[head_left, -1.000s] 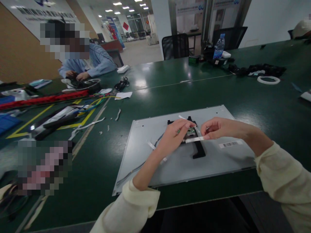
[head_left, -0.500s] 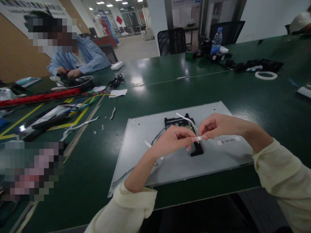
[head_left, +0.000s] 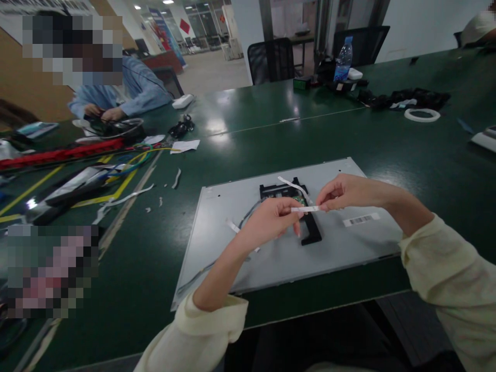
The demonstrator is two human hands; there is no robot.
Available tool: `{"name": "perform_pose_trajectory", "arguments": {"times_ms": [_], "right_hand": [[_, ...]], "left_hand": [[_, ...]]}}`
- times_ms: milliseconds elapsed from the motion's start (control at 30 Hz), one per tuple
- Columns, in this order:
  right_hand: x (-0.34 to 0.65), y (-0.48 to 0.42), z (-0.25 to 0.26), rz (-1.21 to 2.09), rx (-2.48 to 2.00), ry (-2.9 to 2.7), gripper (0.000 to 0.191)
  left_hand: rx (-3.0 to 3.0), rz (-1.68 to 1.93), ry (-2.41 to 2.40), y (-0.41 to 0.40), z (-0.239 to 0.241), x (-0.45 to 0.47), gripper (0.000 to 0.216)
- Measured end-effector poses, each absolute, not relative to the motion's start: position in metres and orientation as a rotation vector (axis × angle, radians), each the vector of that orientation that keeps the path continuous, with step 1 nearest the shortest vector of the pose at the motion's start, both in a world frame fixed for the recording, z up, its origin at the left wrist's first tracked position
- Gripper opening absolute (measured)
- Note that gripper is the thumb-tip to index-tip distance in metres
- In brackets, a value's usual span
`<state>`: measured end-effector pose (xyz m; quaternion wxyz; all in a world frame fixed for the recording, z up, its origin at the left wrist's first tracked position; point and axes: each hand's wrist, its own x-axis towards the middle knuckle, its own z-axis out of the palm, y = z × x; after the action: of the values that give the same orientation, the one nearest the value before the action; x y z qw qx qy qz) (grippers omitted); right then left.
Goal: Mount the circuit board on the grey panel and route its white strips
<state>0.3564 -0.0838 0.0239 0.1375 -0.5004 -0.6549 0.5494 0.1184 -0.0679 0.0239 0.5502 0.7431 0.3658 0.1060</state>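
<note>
A grey metal panel [head_left: 333,248] lies flat on the green table in front of me. A black bracket [head_left: 309,231] with a small green circuit board sits on its middle. My left hand [head_left: 271,222] and my right hand [head_left: 343,192] hover just above the bracket. Both pinch the ends of one short white tape strip [head_left: 306,208], stretched level between them. Another white strip [head_left: 291,184] curls up from the bracket's far end. A barcode label [head_left: 360,220] is stuck on the panel to the right.
A person in a blue shirt [head_left: 132,93] works at the far left over a dark round object. Red and yellow cables [head_left: 77,152] and tape scraps lie at left. A water bottle [head_left: 343,59], black parts and a white ring [head_left: 421,114] stand at the back right.
Both hands have risen slightly off the bracket and drawn apart, so the white strip now spans level between them instead of lying near the board.
</note>
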Motion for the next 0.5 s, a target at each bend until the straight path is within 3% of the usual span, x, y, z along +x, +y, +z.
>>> {"name": "perform_pose_trajectory", "arguments": {"times_ms": [500], "right_hand": [[0.353,-0.082,0.013,1.777,-1.462,-1.906,0.031]], "left_hand": [[2.137,0.191,1.059,-0.081,0.02,0.125,0.026]]}}
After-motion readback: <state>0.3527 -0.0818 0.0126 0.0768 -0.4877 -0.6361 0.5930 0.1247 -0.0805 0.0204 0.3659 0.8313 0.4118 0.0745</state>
